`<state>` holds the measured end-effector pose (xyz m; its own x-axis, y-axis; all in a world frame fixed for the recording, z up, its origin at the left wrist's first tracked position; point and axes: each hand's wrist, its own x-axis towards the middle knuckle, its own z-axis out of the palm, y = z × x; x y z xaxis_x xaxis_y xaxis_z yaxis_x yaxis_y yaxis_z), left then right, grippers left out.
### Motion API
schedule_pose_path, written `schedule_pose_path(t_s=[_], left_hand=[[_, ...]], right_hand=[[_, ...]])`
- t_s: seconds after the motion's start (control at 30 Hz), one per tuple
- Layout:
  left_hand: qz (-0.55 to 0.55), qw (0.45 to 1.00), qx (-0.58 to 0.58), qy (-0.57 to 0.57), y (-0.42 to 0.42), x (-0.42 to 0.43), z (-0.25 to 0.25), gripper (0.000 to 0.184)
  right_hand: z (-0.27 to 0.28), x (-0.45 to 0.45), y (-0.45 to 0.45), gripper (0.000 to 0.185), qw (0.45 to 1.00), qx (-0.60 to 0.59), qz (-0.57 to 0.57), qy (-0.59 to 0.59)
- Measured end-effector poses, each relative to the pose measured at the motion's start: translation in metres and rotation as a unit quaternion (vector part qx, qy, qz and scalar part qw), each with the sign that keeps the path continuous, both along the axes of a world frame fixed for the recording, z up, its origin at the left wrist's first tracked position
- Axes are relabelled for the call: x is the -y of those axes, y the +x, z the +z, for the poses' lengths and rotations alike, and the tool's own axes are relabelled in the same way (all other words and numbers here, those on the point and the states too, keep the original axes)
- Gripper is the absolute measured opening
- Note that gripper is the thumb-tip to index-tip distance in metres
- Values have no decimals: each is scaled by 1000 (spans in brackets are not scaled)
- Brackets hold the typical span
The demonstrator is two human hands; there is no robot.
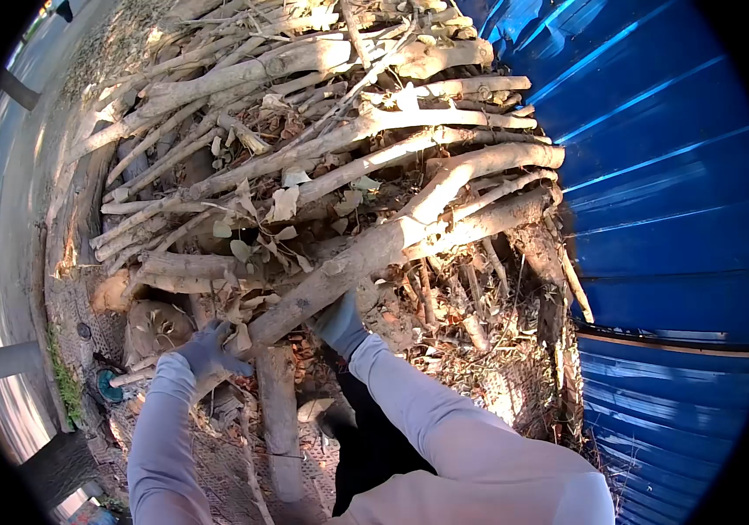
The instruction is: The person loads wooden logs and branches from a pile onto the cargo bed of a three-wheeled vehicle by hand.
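Judge forked log [339,271] heavy, stiff; support beneath butt [271,325] and fork [413,220]. Note right hand [340,325] against it, left hand [208,348] near butt; cannot tell either grip.

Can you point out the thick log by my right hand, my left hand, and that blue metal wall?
Thick log [335,276]: head view, on the bark of its lower half.
Left hand [204,352]: head view, middle of the hand.
Blue metal wall [672,249]: head view, its upper panel.
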<state>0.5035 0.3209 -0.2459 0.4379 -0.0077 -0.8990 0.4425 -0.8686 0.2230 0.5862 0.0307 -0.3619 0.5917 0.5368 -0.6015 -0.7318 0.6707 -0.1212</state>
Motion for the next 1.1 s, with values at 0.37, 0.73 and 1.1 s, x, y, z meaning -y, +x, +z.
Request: schedule_pose_path(t_s=[0.37,0.73,1.1], left_hand=[[50,991,43,-119,-75,42,25,130],[74,956,205,-198,-210,171,199,103],[-124,945,265,-143,-280,237,312,136]], right_hand=[[32,32,5,80,968,-4,-239,72],[98,120,-105,56,952,-3,-164,258],[210,175,-185,54,901,-9,-169,400]])
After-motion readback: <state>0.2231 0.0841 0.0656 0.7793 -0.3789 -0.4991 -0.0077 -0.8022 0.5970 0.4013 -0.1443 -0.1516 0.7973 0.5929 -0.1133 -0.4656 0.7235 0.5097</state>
